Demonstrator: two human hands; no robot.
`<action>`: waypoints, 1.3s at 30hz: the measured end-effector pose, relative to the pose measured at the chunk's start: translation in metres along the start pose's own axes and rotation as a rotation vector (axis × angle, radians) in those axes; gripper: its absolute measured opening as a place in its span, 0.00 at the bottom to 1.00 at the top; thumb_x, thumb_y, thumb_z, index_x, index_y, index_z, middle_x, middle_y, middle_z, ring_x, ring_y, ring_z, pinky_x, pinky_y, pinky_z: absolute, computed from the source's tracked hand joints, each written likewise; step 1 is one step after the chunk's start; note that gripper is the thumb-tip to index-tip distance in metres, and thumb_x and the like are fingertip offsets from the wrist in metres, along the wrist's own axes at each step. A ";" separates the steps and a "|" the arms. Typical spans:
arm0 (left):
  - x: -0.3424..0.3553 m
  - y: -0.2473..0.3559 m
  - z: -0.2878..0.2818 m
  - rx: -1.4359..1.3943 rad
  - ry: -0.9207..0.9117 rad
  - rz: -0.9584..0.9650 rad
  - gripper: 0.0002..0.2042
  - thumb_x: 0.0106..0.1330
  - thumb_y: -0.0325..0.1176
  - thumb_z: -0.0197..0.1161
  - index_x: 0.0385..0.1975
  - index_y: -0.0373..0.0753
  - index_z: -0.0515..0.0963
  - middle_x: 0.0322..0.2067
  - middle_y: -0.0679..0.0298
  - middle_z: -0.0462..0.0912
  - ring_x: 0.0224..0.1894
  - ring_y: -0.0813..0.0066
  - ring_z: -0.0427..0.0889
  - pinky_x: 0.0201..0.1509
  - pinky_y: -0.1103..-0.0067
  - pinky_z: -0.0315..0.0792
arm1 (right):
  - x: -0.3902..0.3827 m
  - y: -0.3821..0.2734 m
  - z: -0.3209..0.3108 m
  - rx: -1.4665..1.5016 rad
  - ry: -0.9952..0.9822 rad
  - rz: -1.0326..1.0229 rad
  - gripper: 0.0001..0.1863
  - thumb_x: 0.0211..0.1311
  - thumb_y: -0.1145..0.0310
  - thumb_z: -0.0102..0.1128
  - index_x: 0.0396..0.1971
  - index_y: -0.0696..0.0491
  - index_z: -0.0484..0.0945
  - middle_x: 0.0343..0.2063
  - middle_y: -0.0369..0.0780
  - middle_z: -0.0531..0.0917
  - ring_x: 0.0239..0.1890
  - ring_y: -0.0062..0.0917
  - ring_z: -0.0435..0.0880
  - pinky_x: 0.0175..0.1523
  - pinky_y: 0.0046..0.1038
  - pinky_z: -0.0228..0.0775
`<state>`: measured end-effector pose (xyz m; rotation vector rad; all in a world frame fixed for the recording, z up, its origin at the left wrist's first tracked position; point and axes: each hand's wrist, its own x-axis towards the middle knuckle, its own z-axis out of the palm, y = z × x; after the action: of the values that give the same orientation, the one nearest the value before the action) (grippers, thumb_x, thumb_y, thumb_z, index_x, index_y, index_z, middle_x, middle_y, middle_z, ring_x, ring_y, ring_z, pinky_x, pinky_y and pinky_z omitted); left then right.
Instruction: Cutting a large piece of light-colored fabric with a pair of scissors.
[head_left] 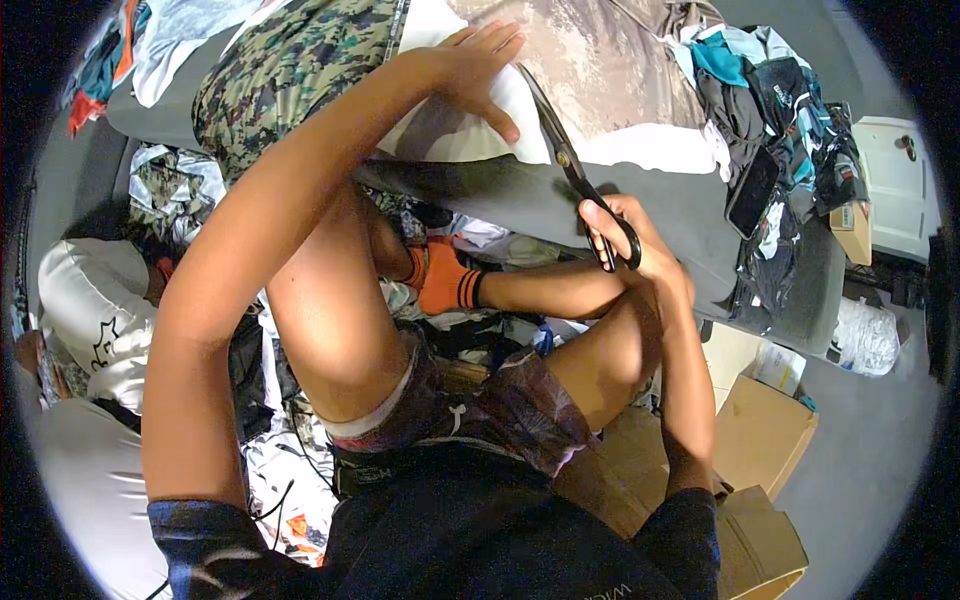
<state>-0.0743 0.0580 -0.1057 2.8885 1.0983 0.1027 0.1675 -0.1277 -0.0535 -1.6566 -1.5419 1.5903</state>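
Observation:
Large black-handled scissors [562,155] are gripped in my right hand [628,232], with fingers and thumb through the handle loops. The blades point up and away, lying along white fabric [512,115] beside a tan, mottled cloth [600,65]. My left hand [475,75] rests flat on the white fabric, left of the blades, its fingers spread. A green camouflage cloth [300,75] lies left of it, partly behind my left forearm. The cloths are spread over a grey padded surface [640,200]. How far the blades are apart is hard to make out.
A phone [752,193] lies at the right of the grey surface, near a heap of dark and teal scraps [775,90]. Cardboard boxes [765,430] stand at the lower right. Fabric scraps [290,460] cover the floor around my legs. White stuffed bags [95,300] sit at left.

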 end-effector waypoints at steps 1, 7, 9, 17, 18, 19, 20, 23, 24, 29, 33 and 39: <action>0.000 0.001 -0.002 -0.002 0.000 0.001 0.68 0.29 0.80 0.58 0.67 0.32 0.47 0.69 0.54 0.46 0.71 0.63 0.43 0.72 0.67 0.39 | 0.000 0.000 0.000 0.000 0.001 0.002 0.27 0.60 0.47 0.57 0.10 0.52 0.69 0.08 0.33 0.69 0.11 0.16 0.66 0.18 0.17 0.57; -0.003 0.004 -0.012 0.015 -0.050 0.001 0.65 0.35 0.77 0.58 0.67 0.31 0.45 0.69 0.51 0.43 0.72 0.61 0.42 0.72 0.67 0.39 | 0.001 0.002 -0.001 -0.020 0.006 0.009 0.28 0.60 0.46 0.57 0.10 0.52 0.69 0.08 0.33 0.69 0.11 0.16 0.66 0.18 0.18 0.58; -0.004 0.005 -0.014 0.019 -0.068 -0.005 0.65 0.35 0.78 0.58 0.67 0.31 0.45 0.69 0.51 0.43 0.72 0.61 0.41 0.72 0.67 0.39 | 0.001 0.004 -0.001 -0.034 0.007 -0.002 0.28 0.60 0.46 0.57 0.10 0.53 0.69 0.07 0.33 0.68 0.11 0.16 0.65 0.17 0.18 0.58; -0.001 0.007 -0.015 0.007 -0.076 0.006 0.61 0.41 0.77 0.55 0.67 0.31 0.46 0.69 0.51 0.44 0.71 0.61 0.43 0.71 0.67 0.40 | 0.000 0.003 -0.004 -0.027 0.009 -0.011 0.28 0.60 0.47 0.57 0.10 0.53 0.69 0.07 0.33 0.68 0.10 0.16 0.65 0.17 0.18 0.58; -0.001 0.004 -0.010 -0.036 -0.051 -0.003 0.60 0.42 0.77 0.54 0.66 0.31 0.47 0.69 0.51 0.45 0.71 0.61 0.44 0.71 0.67 0.41 | 0.002 0.003 -0.003 -0.025 0.003 -0.014 0.27 0.59 0.47 0.57 0.12 0.54 0.70 0.08 0.33 0.68 0.10 0.16 0.64 0.16 0.18 0.58; -0.001 0.001 -0.005 -0.079 -0.024 -0.012 0.60 0.43 0.77 0.52 0.66 0.30 0.48 0.68 0.51 0.46 0.71 0.61 0.45 0.71 0.66 0.41 | 0.003 0.003 -0.002 -0.023 -0.002 -0.018 0.27 0.59 0.47 0.57 0.13 0.54 0.70 0.08 0.33 0.68 0.10 0.15 0.64 0.16 0.17 0.58; -0.001 -0.004 -0.001 -0.122 0.002 -0.021 0.59 0.44 0.77 0.51 0.66 0.30 0.49 0.68 0.52 0.47 0.71 0.61 0.46 0.71 0.66 0.42 | 0.005 0.003 -0.001 -0.021 -0.007 -0.021 0.26 0.59 0.47 0.57 0.14 0.55 0.71 0.09 0.33 0.68 0.10 0.15 0.64 0.16 0.17 0.58; 0.002 -0.007 -0.001 -0.108 0.001 0.008 0.57 0.46 0.76 0.51 0.65 0.29 0.49 0.68 0.51 0.48 0.70 0.61 0.47 0.71 0.66 0.43 | 0.003 0.003 -0.002 -0.019 -0.002 -0.011 0.26 0.58 0.46 0.57 0.14 0.54 0.70 0.08 0.33 0.68 0.10 0.15 0.64 0.16 0.17 0.58; 0.003 -0.008 -0.002 -0.101 0.000 0.020 0.57 0.48 0.75 0.50 0.65 0.29 0.50 0.68 0.51 0.49 0.70 0.61 0.47 0.71 0.67 0.43 | 0.003 0.002 -0.002 -0.019 -0.001 -0.007 0.27 0.58 0.46 0.57 0.14 0.54 0.70 0.08 0.33 0.68 0.10 0.16 0.64 0.16 0.17 0.58; 0.002 -0.008 -0.005 -0.059 -0.018 0.047 0.54 0.51 0.71 0.52 0.66 0.29 0.48 0.68 0.48 0.47 0.70 0.57 0.48 0.70 0.68 0.45 | 0.000 -0.001 -0.002 -0.017 0.005 -0.020 0.28 0.60 0.45 0.56 0.10 0.53 0.69 0.07 0.33 0.68 0.10 0.16 0.65 0.17 0.18 0.58; 0.000 -0.010 -0.007 -0.048 -0.022 0.058 0.53 0.52 0.69 0.54 0.66 0.29 0.48 0.68 0.47 0.46 0.70 0.56 0.48 0.70 0.69 0.47 | 0.002 0.002 -0.004 -0.002 -0.006 -0.037 0.29 0.60 0.45 0.56 0.09 0.52 0.69 0.07 0.33 0.68 0.10 0.16 0.65 0.17 0.18 0.58; 0.001 -0.006 -0.016 -0.033 -0.050 0.050 0.53 0.52 0.69 0.54 0.65 0.28 0.48 0.67 0.46 0.46 0.69 0.54 0.49 0.70 0.70 0.47 | 0.000 0.001 -0.004 -0.007 -0.001 -0.045 0.29 0.60 0.45 0.56 0.08 0.51 0.68 0.07 0.33 0.68 0.10 0.16 0.64 0.17 0.18 0.57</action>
<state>-0.0788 0.0631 -0.0900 2.8728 1.0071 0.0500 0.1713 -0.1260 -0.0534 -1.6141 -1.5761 1.5643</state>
